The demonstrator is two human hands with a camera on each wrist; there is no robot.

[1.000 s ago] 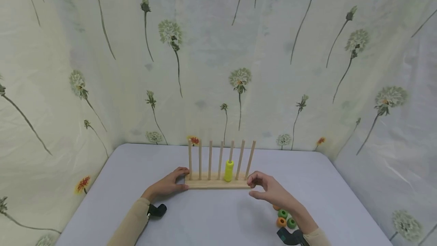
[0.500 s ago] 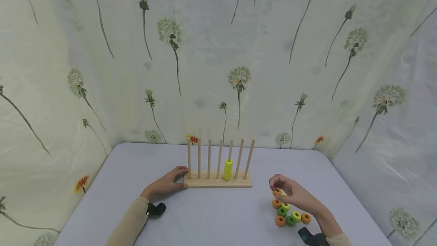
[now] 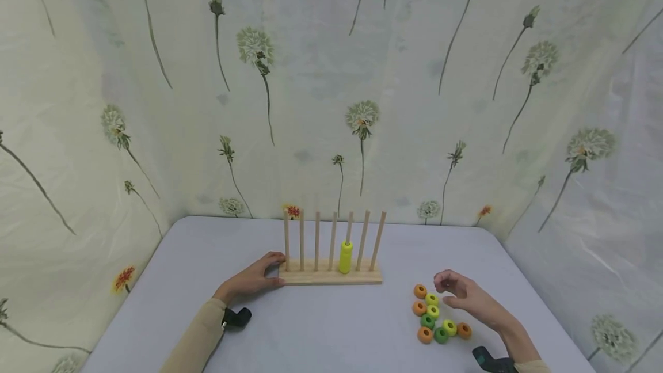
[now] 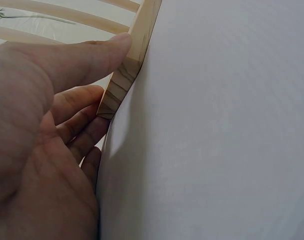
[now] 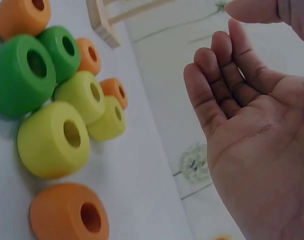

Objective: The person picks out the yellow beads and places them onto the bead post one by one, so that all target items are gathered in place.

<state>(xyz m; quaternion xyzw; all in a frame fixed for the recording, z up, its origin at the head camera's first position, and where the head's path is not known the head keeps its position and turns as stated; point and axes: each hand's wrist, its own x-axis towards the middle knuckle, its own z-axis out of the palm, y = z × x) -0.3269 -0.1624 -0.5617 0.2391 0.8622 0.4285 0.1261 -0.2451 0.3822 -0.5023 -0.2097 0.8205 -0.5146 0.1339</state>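
A wooden peg rack (image 3: 316, 278) stands on the table with a row of several upright pegs. Yellow beads (image 3: 345, 258) are stacked on one peg right of its middle. My left hand (image 3: 252, 278) holds the rack's left end between thumb and fingers; in the left wrist view the thumb (image 4: 114, 52) lies on the base's edge. Over to the right, my right hand (image 3: 470, 299) hovers beside a group of loose beads, its fingers loosely bent. Nothing is in that palm (image 5: 257, 135) in the right wrist view.
The loose beads are orange (image 3: 425, 335), green (image 3: 441, 335) and yellow (image 3: 449, 327), lying close together right of the rack. A white cloth (image 3: 321, 327) covers the table. Behind it hangs a dandelion-printed curtain (image 3: 311, 73).
My right hand has moved right, from the rack's right end to beyond the loose beads, which now show fully. My left hand has stayed at the rack's left end.
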